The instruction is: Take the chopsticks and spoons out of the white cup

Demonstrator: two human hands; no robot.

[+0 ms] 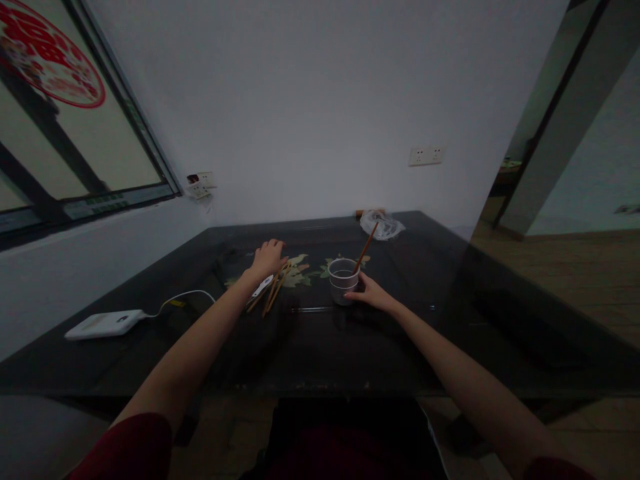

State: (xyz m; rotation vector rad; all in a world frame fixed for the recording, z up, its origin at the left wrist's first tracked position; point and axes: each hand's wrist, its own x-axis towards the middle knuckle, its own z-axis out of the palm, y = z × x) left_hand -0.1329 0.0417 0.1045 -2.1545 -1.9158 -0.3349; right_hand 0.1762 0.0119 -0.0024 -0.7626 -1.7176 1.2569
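A clear plastic cup stands upright on the dark table, one brown wooden stick like a chopstick leaning in it and jutting up to the right. Wrapped around the cup's right side is my right hand, thumb across its front. My left hand hovers over or rests by the upper ends of several loose wooden chopsticks, with its fingers apart; whether it touches them is unclear. A white flat item with dark marks lies beside these sticks, partly behind my left wrist.
On the left of the table lies a white power bank with a white cable. A crumpled clear plastic bag sits at the back edge by the wall. A dark flat object is at the right.
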